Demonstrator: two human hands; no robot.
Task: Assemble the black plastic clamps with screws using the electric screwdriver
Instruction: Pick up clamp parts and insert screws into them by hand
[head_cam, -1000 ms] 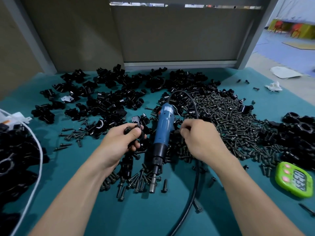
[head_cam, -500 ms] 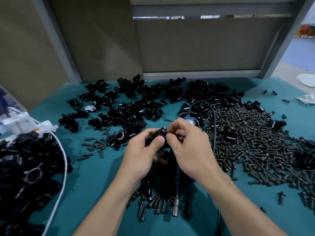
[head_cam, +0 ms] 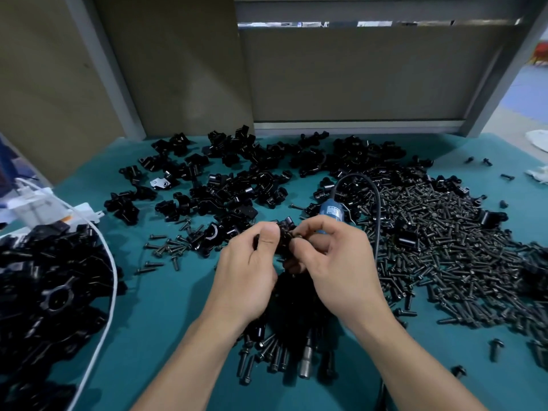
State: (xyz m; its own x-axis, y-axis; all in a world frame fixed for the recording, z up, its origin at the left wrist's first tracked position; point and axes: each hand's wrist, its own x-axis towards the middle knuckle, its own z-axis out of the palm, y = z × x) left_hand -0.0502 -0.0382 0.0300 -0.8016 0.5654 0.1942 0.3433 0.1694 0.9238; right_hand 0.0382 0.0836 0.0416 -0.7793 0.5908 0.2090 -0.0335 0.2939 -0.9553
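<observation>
My left hand (head_cam: 252, 268) grips a small black plastic clamp (head_cam: 283, 232) between thumb and fingers, held above the teal table. My right hand (head_cam: 335, 256) pinches a small dark screw (head_cam: 297, 239) at the clamp's right side. The blue electric screwdriver (head_cam: 332, 213) lies on the table under my hands, mostly hidden; its metal bit end (head_cam: 305, 361) shows below my wrists. A big heap of black screws (head_cam: 444, 244) lies to the right. Loose black clamp parts (head_cam: 237, 185) are scattered at the back.
A pile of larger black parts (head_cam: 50, 292) fills the left edge, crossed by a white cable (head_cam: 111, 262). The screwdriver's black cord (head_cam: 376, 203) loops over the screws. More screws (head_cam: 267, 357) lie near my wrists. Grey panels (head_cam: 355, 75) close off the back.
My right hand left the screw heap and joined the left at the clamp. Both hands now hold it above the screwdriver. The view shifted left and tilted.
</observation>
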